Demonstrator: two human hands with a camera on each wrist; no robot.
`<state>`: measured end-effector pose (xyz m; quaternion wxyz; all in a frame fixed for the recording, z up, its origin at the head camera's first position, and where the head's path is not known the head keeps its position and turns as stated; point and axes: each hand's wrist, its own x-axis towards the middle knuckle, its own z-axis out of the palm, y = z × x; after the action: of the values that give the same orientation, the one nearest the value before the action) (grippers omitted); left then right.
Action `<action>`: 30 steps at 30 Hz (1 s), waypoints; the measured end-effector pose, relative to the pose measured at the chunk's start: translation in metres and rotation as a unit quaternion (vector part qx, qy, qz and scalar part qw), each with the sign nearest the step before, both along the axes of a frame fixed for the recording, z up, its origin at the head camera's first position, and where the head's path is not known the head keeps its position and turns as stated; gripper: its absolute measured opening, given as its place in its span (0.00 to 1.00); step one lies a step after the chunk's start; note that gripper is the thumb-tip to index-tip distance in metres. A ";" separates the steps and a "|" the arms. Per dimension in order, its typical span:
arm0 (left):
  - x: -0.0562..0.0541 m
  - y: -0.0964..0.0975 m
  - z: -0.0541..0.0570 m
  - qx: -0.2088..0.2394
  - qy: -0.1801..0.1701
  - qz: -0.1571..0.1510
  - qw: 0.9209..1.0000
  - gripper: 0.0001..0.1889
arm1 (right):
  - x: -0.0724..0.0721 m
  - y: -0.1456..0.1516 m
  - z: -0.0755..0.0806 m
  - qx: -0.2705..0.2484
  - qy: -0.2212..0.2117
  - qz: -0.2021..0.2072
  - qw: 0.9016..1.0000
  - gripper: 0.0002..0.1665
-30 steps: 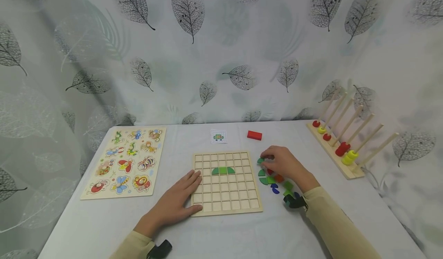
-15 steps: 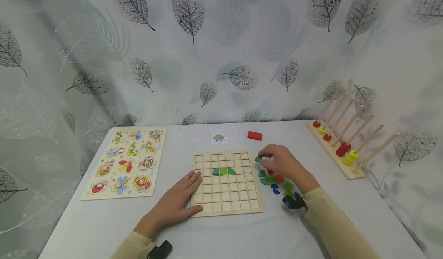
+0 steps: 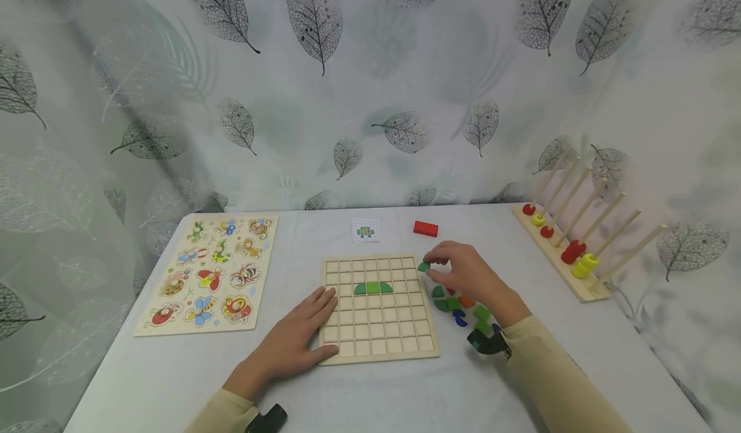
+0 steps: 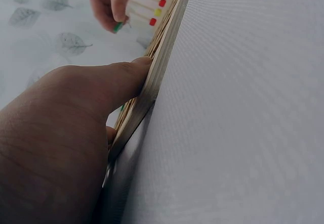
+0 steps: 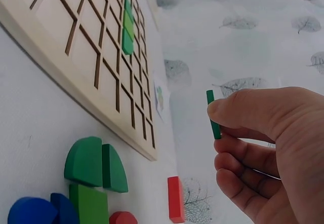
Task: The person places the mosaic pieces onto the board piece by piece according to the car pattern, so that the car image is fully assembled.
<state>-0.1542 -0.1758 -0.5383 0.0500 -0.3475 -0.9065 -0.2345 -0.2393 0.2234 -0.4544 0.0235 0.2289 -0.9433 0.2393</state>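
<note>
My right hand (image 3: 470, 277) pinches a dark green quarter-circle tile (image 3: 424, 266) between thumb and fingers, just off the right edge of the wooden grid board (image 3: 361, 350). In the right wrist view, that tile (image 5: 213, 115) is seen edge-on, raised above the table. My left hand (image 3: 294, 338) rests on the board's left edge with fingers extended, and its thumb (image 4: 132, 71) lies over the rim. Set in the grid's upper part is a row of a light green square (image 3: 373, 287) between two dark green quarter-circle tiles.
Loose green, blue, red and orange tiles (image 3: 453, 304) lie right of the board. Behind it are a small pattern card (image 3: 366, 230) and a red block (image 3: 426, 228). A wooden peg stand with rings (image 3: 564, 253) is at right, an insect puzzle board (image 3: 208, 272) at left.
My right hand has lifted the dark green quarter-circle tile from the loose pile and carried it left to the board's edge. The left hand stays in place.
</note>
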 end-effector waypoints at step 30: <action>0.001 -0.001 0.002 -0.006 -0.023 0.004 1.000 0.49 | 0.007 -0.029 0.005 -0.037 0.015 0.044 0.998 0.12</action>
<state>-0.1529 -0.1767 -0.5363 0.0277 -0.3390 -0.9101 -0.2369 -0.2327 0.1940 -0.4496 0.0352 0.2729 -0.9224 0.2711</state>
